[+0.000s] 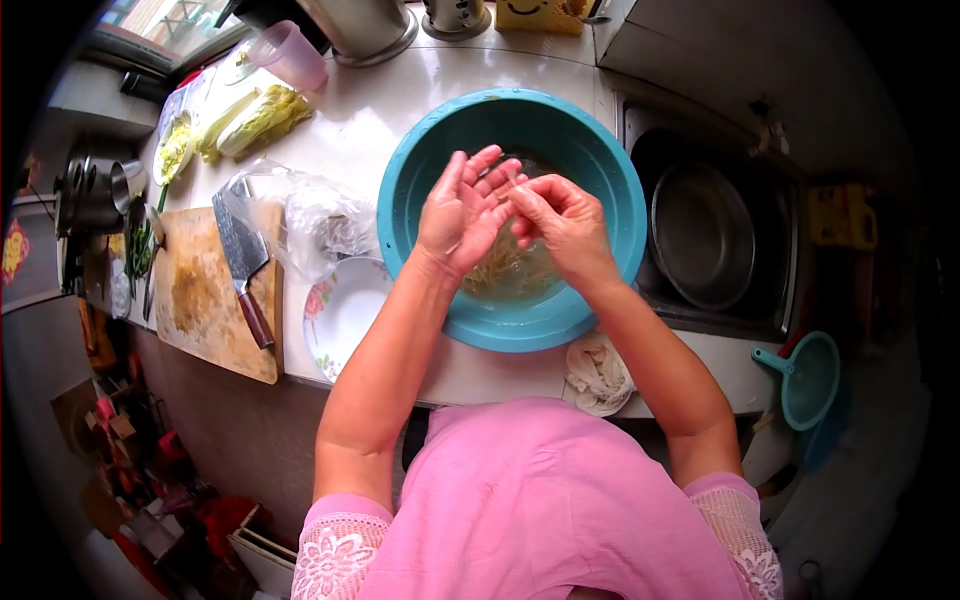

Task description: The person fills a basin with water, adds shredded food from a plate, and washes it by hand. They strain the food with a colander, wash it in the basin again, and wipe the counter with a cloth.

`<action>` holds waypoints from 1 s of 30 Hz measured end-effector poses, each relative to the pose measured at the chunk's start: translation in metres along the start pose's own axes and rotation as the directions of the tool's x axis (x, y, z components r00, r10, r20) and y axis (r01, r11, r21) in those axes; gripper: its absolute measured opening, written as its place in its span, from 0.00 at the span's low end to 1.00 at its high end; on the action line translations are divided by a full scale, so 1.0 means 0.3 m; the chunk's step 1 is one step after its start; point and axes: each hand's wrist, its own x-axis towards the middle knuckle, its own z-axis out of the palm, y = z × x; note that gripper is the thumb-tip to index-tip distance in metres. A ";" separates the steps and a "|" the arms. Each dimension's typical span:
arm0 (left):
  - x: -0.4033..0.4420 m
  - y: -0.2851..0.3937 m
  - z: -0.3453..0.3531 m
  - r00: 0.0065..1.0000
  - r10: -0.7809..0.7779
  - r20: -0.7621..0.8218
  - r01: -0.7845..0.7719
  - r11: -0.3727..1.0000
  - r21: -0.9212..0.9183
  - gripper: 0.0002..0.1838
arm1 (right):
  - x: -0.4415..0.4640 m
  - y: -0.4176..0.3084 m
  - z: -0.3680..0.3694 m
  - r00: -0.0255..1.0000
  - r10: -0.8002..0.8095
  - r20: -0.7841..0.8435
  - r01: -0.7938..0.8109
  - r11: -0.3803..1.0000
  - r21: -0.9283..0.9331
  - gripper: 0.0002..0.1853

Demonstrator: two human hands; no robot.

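A large teal basin [520,333] stands on the white counter, with water and pale thin strands [505,270] in its bottom. Above the basin my left hand [468,208] is held palm up, its fingers apart and nothing resting on the palm. My right hand [565,220] is beside it, thumb and forefinger pinched together near the left fingertips. What the pinch holds, if anything, is too small to make out. Left of the basin are a crumpled clear plastic bag [325,220] and a white plate with a floral rim [330,310], partly behind my left forearm.
A cleaver [243,245] lies on the wooden cutting board [195,300] at the left. Cabbage [262,122] and a pink cup [290,58] are at the back left. On the right, a sink holds a metal basin [703,235]. A cloth [598,375] lies at the front edge.
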 end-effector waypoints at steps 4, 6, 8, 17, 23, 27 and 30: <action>-0.020 0.022 0.016 0.994 0.033 0.105 -0.012 0.981 -0.193 0.31 | -0.048 -0.007 -0.050 0.989 -0.071 0.126 0.133 0.789 -0.599 0.12; -0.036 0.037 0.043 0.988 0.110 0.112 -0.080 0.966 -0.245 0.38 | -0.051 -0.017 -0.088 0.978 0.038 0.207 0.167 0.453 -0.876 0.13; -0.047 0.044 0.064 0.986 0.119 0.120 -0.087 0.966 -0.242 0.40 | -0.043 -0.035 -0.097 0.948 0.292 0.122 0.148 -0.070 -0.986 0.15; -0.052 -0.009 0.094 0.971 0.089 0.222 -0.084 0.996 -0.029 0.44 | -0.029 -0.100 0.085 0.861 -0.434 0.266 0.496 0.601 -0.627 0.10; -0.054 0.010 0.076 0.974 0.101 0.204 -0.076 0.989 -0.127 0.43 | -0.035 -0.102 0.043 0.944 -0.272 0.186 0.329 0.748 -0.576 0.06; -0.055 -0.021 0.097 0.973 0.109 0.201 -0.111 0.994 -0.001 0.43 | -0.042 -0.085 0.083 0.893 -0.393 0.218 0.445 0.702 -0.557 0.06; -0.057 -0.024 0.088 0.970 0.090 0.225 -0.089 0.996 -0.013 0.43 | -0.029 -0.067 0.065 0.909 -0.337 0.245 0.417 0.722 -0.552 0.07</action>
